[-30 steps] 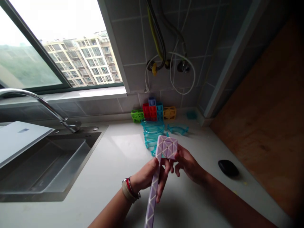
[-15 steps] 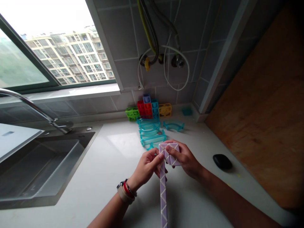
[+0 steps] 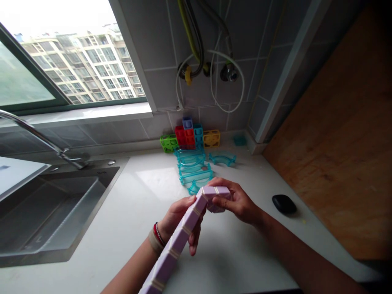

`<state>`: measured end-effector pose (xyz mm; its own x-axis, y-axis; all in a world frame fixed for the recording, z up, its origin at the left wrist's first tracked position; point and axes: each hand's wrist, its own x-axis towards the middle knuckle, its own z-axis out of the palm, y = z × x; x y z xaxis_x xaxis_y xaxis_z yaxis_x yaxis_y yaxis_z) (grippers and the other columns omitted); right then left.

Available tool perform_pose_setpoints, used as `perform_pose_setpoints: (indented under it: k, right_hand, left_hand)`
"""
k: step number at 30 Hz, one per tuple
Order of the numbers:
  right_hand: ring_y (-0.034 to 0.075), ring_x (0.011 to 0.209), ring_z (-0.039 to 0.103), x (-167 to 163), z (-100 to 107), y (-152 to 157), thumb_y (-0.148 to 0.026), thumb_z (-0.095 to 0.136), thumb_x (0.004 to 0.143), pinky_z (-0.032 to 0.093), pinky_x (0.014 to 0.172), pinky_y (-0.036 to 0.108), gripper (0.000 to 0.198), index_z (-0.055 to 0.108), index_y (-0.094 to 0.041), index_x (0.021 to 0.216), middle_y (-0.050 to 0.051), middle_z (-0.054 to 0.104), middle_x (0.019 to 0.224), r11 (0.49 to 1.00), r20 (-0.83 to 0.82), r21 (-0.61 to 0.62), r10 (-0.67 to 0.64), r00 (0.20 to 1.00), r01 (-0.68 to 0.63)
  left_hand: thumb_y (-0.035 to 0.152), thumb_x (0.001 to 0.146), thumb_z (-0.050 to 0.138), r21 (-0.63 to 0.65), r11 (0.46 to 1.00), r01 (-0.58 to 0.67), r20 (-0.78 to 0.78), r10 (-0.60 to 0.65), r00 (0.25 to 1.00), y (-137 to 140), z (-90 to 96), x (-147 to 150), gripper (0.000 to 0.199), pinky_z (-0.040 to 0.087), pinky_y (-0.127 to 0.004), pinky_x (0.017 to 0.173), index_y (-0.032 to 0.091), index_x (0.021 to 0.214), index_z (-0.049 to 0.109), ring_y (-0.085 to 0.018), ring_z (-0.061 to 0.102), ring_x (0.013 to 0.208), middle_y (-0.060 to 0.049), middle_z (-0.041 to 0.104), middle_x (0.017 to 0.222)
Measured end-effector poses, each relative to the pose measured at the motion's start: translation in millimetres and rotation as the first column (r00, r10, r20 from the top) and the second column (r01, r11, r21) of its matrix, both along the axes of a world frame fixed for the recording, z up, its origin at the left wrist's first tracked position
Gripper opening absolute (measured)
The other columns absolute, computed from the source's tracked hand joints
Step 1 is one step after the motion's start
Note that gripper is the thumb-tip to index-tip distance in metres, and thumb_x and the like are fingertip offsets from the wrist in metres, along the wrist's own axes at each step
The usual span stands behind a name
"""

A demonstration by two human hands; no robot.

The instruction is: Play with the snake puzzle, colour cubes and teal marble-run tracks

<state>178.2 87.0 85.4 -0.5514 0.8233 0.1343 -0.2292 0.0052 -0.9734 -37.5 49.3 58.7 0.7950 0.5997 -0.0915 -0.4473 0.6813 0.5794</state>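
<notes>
A lilac snake puzzle with pale joint lines is held above the white counter. Its long straight part slants down toward the lower left and out of the picture, while its far end is folded into a compact bend. My right hand grips that folded end, thumb on the near side. My left hand is around the straight part just below the bend; its thumb lies along the edge and its fingers show beyond the puzzle, partly hidden by it.
Beyond my hands lie several clear turquoise curved track pieces. Against the wall stand green, red, blue and yellow blocks. A black rounded object rests at right. The sink and faucet are at left.
The straight part of the snake puzzle has swung from pointing straight down to slanting lower left, and it has turned to show another face. My left hand has rotated with it.
</notes>
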Motion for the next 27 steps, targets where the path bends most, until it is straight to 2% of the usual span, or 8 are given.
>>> perform_pose_setpoints:
  k: [3, 6, 9, 11, 14, 19, 22, 27]
  right_hand:
    - [0.02, 0.094, 0.066, 0, 0, 2, -0.04, 0.083, 0.083, 0.055, 0.081, 0.034, 0.031, 0.07, -0.023, 0.106, 0.004, 0.068, 0.104, 0.994, -0.01, 0.108, -0.032, 0.999, 0.033]
    - [0.019, 0.087, 0.064, 0, -2, 4, -0.04, 0.081, 0.085, 0.053, 0.077, 0.032, 0.029, 0.072, -0.021, 0.105, 0.004, 0.068, 0.097, 0.992, -0.001, 0.089, -0.087, 0.996, 0.087]
    - [0.014, 0.07, 0.057, -1, -9, 3, -0.045, 0.077, 0.089, 0.046, 0.063, 0.027, 0.032, 0.073, -0.018, 0.106, 0.001, 0.064, 0.082, 0.985, 0.004, -0.037, -0.166, 0.986, 0.166]
    - [0.013, 0.066, 0.053, -4, -13, 2, -0.046, 0.077, 0.089, 0.042, 0.06, 0.026, 0.034, 0.072, -0.016, 0.104, 0.0, 0.061, 0.078, 0.973, -0.017, -0.104, -0.211, 0.977, 0.208]
    - [0.013, 0.065, 0.05, -8, -17, 2, -0.047, 0.079, 0.087, 0.04, 0.057, 0.025, 0.036, 0.071, -0.016, 0.102, -0.001, 0.058, 0.076, 0.95, -0.036, -0.2, -0.252, 0.967, 0.24]
    - [0.012, 0.062, 0.049, -7, -16, 3, -0.05, 0.079, 0.087, 0.041, 0.053, 0.023, 0.038, 0.069, -0.016, 0.102, -0.002, 0.057, 0.075, 0.963, -0.039, -0.235, -0.142, 0.989, 0.129]
    - [0.011, 0.064, 0.051, -5, -16, 1, -0.048, 0.078, 0.089, 0.043, 0.056, 0.022, 0.036, 0.069, -0.016, 0.104, -0.002, 0.058, 0.076, 0.986, -0.047, -0.169, 0.006, 0.999, -0.014]
    - [0.011, 0.066, 0.057, -8, -20, -1, -0.048, 0.076, 0.091, 0.053, 0.06, 0.023, 0.035, 0.063, -0.017, 0.104, -0.001, 0.061, 0.078, 0.979, -0.066, -0.199, 0.023, 0.998, -0.036]
  left_hand:
    - [0.06, 0.098, 0.05, -0.023, 0.999, -0.031, 0.082, 0.033, 0.996, 0, -1.6, 2, 0.05, 0.043, -0.022, 0.027, 0.018, 0.074, 0.06, -0.017, 0.052, 0.025, 0.003, 0.049, 0.034]
    - [0.058, 0.099, 0.056, 0.083, 0.952, -0.296, -0.017, 0.299, 0.954, 0, -2.3, 11, 0.047, 0.045, -0.019, 0.034, 0.016, 0.078, 0.062, -0.012, 0.053, 0.031, 0.005, 0.051, 0.04]
    - [0.051, 0.098, 0.063, 0.402, 0.752, -0.522, -0.113, 0.607, 0.787, -1, 1.4, 22, 0.037, 0.051, -0.022, 0.045, 0.015, 0.088, 0.063, -0.012, 0.061, 0.042, 0.001, 0.063, 0.056]
    - [0.042, 0.097, 0.068, 0.595, 0.602, -0.532, -0.167, 0.74, 0.651, -2, 5.3, 26, 0.027, 0.053, -0.023, 0.053, 0.016, 0.096, 0.062, -0.013, 0.067, 0.053, -0.002, 0.072, 0.074]
    - [0.034, 0.092, 0.076, 0.728, 0.495, -0.474, -0.233, 0.829, 0.507, -2, 8.5, 27, 0.031, 0.054, -0.024, 0.059, 0.019, 0.11, 0.057, -0.015, 0.072, 0.068, -0.004, 0.074, 0.095]
    - [0.041, 0.096, 0.069, 0.784, 0.414, -0.462, -0.241, 0.889, 0.389, 2, 3.2, 22, 0.027, 0.049, -0.024, 0.054, 0.015, 0.103, 0.064, -0.015, 0.066, 0.06, -0.002, 0.069, 0.073]
    - [0.042, 0.1, 0.062, 0.724, 0.411, -0.554, -0.186, 0.89, 0.416, 3, -0.3, 20, 0.031, 0.047, -0.025, 0.054, 0.017, 0.083, 0.06, -0.013, 0.06, 0.054, 0.001, 0.064, 0.061]
    - [0.041, 0.096, 0.069, 0.667, 0.458, -0.587, -0.159, 0.858, 0.488, 5, 0.2, 22, 0.027, 0.044, -0.023, 0.055, 0.018, 0.088, 0.057, -0.011, 0.057, 0.053, 0.004, 0.064, 0.059]
